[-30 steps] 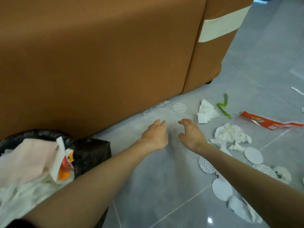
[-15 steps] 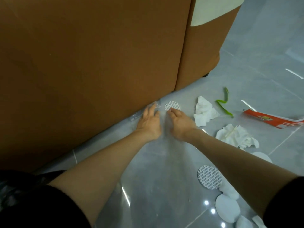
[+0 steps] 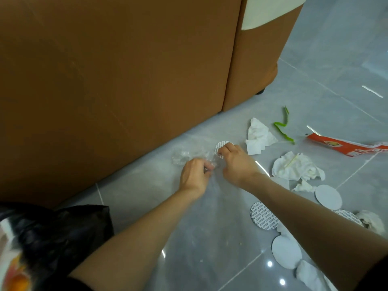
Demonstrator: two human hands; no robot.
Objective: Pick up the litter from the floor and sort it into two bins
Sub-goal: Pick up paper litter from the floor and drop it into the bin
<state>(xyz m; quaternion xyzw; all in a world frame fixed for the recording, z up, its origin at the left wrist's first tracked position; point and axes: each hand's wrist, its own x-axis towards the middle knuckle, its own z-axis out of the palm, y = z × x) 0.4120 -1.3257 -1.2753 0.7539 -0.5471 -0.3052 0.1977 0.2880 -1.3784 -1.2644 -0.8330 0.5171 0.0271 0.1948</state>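
My left hand (image 3: 194,175) pinches the near end of a crumpled clear plastic wrapper (image 3: 183,156) that lies on the grey floor beside the sofa base. Just to its right, my right hand (image 3: 236,162) has its fingers curled on a small printed round seal disc (image 3: 220,146). More litter lies to the right: crumpled white tissues (image 3: 259,136) (image 3: 296,166), a green strip (image 3: 283,127), a torn red wrapper (image 3: 346,146) and several round discs (image 3: 265,216) (image 3: 328,197) (image 3: 286,252). A black-lined bin (image 3: 63,234) with rubbish in it stands at the lower left.
A brown sofa (image 3: 117,80) fills the upper left and blocks the way beyond the hands. Another tissue wad (image 3: 371,220) lies at the right edge. Bare grey tiles (image 3: 199,238) stretch between my arms.
Both hands reached forward to the sofa base, then closed: the left onto the clear wrapper, the right onto the printed disc. The view tilted, bringing the bin back into sight.
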